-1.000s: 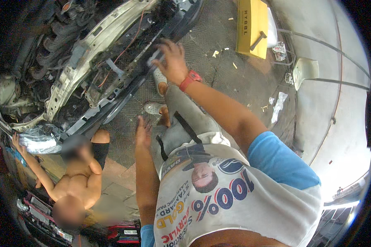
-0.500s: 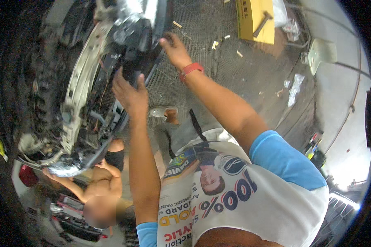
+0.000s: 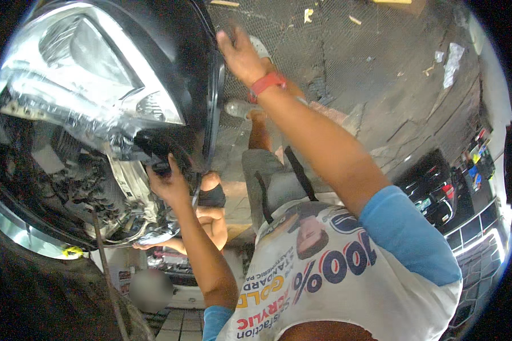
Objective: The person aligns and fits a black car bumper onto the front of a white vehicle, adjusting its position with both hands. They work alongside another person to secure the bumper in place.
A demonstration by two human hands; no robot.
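Note:
A car's front end fills the left side, with a large clear headlight (image 3: 91, 62) near the far corner and a glossy black bumper cover (image 3: 196, 108) along its outer edge. My left hand (image 3: 172, 184) reaches over the bumper just below the headlight, thumb and fingers apart against the dark plastic. Beyond it lies the pale metal crossbeam (image 3: 128, 176) in the exposed front. My right hand (image 3: 243, 59), a red band at the wrist, is by the bumper's outer side, its slightly blurred fingers extended toward the edge. Whether those fingertips touch is unclear.
Another person (image 3: 210, 221) crouches at the bumper's other end, one hand on it. A thin rod (image 3: 105, 267) slants up beside the engine bay. Paper scraps (image 3: 308, 15) and crumpled clear plastic (image 3: 453, 65) lie on the dark floor; a black car (image 3: 429, 190) stands right.
My view has swung toward the headlight corner, so it appears larger and closer. My left hand has gone from the bumper's outer face to below the headlight; the right stays by the outer edge.

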